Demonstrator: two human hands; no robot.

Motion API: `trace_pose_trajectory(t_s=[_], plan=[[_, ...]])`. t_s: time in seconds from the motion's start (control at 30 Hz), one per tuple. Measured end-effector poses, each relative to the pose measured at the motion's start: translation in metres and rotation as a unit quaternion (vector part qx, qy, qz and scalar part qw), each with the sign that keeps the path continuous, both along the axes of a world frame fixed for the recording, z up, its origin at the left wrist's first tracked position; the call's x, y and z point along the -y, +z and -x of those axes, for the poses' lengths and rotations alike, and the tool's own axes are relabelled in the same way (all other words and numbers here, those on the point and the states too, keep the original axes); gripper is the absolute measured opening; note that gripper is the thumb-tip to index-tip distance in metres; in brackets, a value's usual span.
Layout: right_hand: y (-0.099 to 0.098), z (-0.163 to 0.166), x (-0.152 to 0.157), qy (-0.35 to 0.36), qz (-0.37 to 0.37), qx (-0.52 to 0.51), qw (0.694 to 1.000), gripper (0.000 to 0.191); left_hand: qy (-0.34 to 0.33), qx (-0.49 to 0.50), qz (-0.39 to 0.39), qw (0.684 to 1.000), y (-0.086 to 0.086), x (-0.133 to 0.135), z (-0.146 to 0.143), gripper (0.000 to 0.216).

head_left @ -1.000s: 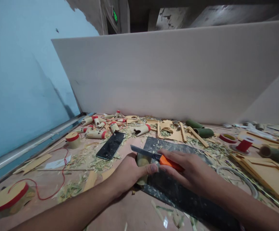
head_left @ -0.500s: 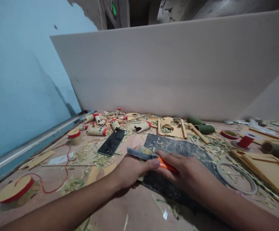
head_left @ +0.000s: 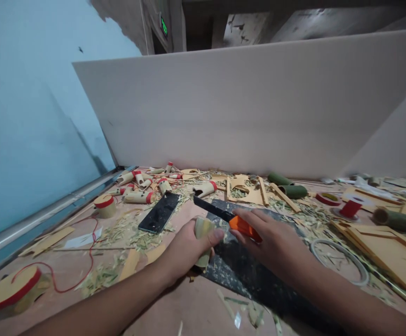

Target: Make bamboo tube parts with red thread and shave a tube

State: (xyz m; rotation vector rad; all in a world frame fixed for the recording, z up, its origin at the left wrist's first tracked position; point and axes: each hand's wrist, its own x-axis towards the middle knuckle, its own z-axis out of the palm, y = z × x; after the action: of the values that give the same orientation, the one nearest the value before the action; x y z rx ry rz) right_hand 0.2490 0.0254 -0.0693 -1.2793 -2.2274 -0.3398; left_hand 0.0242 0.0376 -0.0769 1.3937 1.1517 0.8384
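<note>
My left hand (head_left: 185, 249) grips a short pale bamboo tube (head_left: 203, 233), upright at the near left edge of a dark cutting mat (head_left: 259, 275). My right hand (head_left: 269, 240) holds a knife (head_left: 224, 215) by its orange handle. The dark blade points up and to the left, lifted just above and behind the tube's top end. My left thumb lies over the tube's right side, close to the knife handle.
A black phone (head_left: 159, 212) lies left of the mat amid bamboo shavings. Red-capped bamboo pieces (head_left: 139, 184) crowd the back left, green bamboo tubes (head_left: 290, 189) the back. Red tape rolls (head_left: 10, 289), red string, a wire ring (head_left: 339, 261) and cut wooden panels (head_left: 392, 247) lie around. A pale board stands behind.
The blade lay across the tube's top half a second ago; it has now lifted off and swung up and away. My left hand still holds the tube.
</note>
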Motion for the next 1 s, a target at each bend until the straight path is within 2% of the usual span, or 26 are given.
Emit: trace_pose_trajectory(t_s=[0.2,0.37,0.7,0.83,1.0], plan=[[-0.0046,-0.0006,-0.001,0.036,0.013,0.019,0.999,0.027,-0.002,0.008,0.011,1.0,0.0035,0.0038,0.001,0.061],[-0.008,0.0002,-0.0018,0.055,-0.008,0.03,0.998,0.023,0.021,0.022,0.038,0.999,0.0053,0.005,-0.0012,0.057],[-0.0046,0.0008,0.0015,0.063,-0.068,0.046,0.995,0.035,0.037,0.054,0.057,0.996,0.0039,-0.0002,-0.0031,0.073],[-0.0031,0.0016,0.0027,0.046,-0.042,0.005,0.998,0.031,0.035,0.071,0.064,0.995,0.002,-0.0006,-0.0029,0.083],[0.0011,0.0025,0.0058,0.029,0.02,-0.077,0.996,0.037,0.016,0.098,0.063,0.993,-0.0026,0.0023,0.0001,0.089]])
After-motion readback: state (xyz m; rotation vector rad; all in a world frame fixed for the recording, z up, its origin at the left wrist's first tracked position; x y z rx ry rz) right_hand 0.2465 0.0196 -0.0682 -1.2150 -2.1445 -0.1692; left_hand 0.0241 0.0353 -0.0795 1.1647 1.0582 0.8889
